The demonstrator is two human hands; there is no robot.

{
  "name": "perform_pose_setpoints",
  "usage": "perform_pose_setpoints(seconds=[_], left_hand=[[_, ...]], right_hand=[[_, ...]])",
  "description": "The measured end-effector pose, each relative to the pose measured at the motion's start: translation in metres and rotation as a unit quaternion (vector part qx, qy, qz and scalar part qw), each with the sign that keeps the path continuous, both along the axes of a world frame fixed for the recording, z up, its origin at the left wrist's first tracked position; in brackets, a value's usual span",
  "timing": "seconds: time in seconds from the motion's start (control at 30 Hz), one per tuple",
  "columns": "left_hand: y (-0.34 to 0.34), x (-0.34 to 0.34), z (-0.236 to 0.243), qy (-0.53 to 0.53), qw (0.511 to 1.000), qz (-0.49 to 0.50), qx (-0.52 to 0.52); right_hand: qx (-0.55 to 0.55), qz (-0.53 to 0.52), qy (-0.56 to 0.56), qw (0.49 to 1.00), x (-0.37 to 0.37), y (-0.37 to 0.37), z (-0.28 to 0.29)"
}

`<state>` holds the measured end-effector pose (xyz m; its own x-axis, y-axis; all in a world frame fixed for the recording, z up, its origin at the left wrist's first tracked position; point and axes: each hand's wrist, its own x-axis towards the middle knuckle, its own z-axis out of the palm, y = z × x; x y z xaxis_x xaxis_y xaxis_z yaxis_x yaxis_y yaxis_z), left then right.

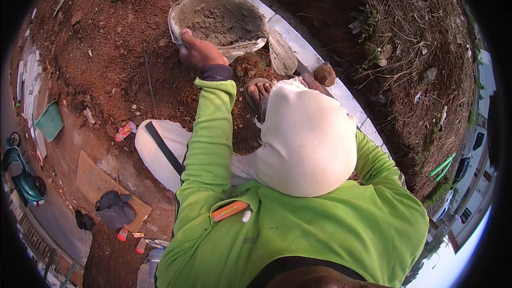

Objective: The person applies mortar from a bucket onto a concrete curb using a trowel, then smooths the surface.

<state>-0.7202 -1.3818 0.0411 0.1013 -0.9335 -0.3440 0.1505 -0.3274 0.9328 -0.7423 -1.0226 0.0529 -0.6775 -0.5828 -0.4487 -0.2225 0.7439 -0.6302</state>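
Observation:
My left hand point(200, 54) is closed on the near left rim of a white basin point(246, 48), its thumb over the edge. Wet grey mortar point(221, 18) coats the inside, and the basin tilts beside a kerb of pale blocks point(292, 36). A flat, mortar-smeared blade or board point(281, 53) stands just right of the basin. My right forearm passes behind my raised knee in pale trousers point(309, 138). Only a sliver of my right hand point(310, 82) shows past the knee, next to a reddish-brown stone point(325, 74); its fingers are hidden.
Loose red soil point(106, 37) is heaped on the left, with dry brush point(410, 48) beyond the kerb. My sandalled foot point(258, 92) is below the basin. A green container point(49, 121), a board point(96, 176) with a dark bag point(114, 209), and a scooter point(24, 176) are farther left.

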Motion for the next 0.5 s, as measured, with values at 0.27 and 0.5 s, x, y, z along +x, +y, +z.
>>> perform_pose_setpoints(seconds=[0.27, 0.5], left_hand=[[0.003, 0.028, -0.019, 0.009, 0.996, -0.073, -0.059], [-0.002, 0.044, -0.027, 0.012, 0.998, -0.05, -0.047]], right_hand=[[-0.001, 0.143, 0.1, 0.985, -0.062, -0.087, 0.046], [-0.047, 0.106, 0.266, 0.957, -0.103, -0.14, 0.049]])
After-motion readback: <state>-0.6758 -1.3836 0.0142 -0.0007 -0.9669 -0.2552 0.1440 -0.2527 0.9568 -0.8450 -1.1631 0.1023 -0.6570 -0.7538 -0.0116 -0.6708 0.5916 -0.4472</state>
